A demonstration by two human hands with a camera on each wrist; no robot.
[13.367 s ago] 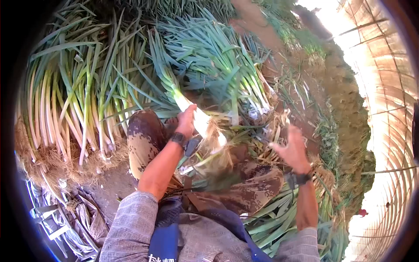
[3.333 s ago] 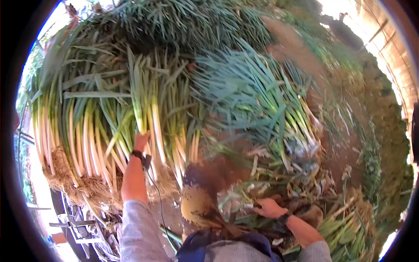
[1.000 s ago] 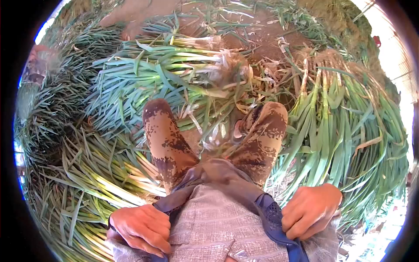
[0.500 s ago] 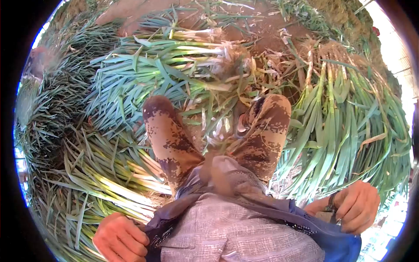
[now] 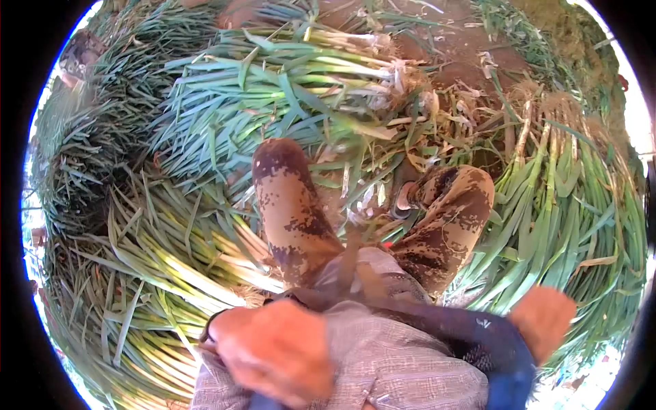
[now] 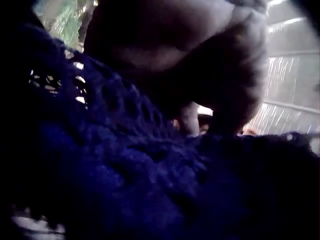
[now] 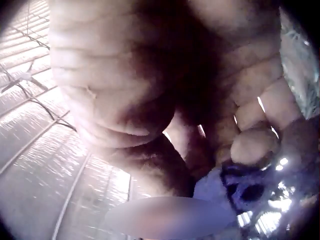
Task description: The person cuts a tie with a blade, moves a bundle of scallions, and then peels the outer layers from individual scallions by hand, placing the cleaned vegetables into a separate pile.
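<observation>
A dark blue vest with mesh holes hangs over the person's grey shirt. My left hand, blurred, is in front of the belly with its fingers curled, and blue mesh fabric fills much of the left wrist view. On the other side my right hand grips the vest's edge and draws it out to the side. In the right wrist view the right hand's curled fingers pinch the mesh cloth. Both hands are well above the green onions on the ground.
Between the bent camouflage-trousered knees lie peelings and a shoe. Green onions lie in piles ahead, at the left and at the right. Another person is at the far left.
Earlier the left hand held a green onion bunch, then reached into the left pile. Both hands later came to the vest. Since half a second ago the left hand has moved inward across the belly.
</observation>
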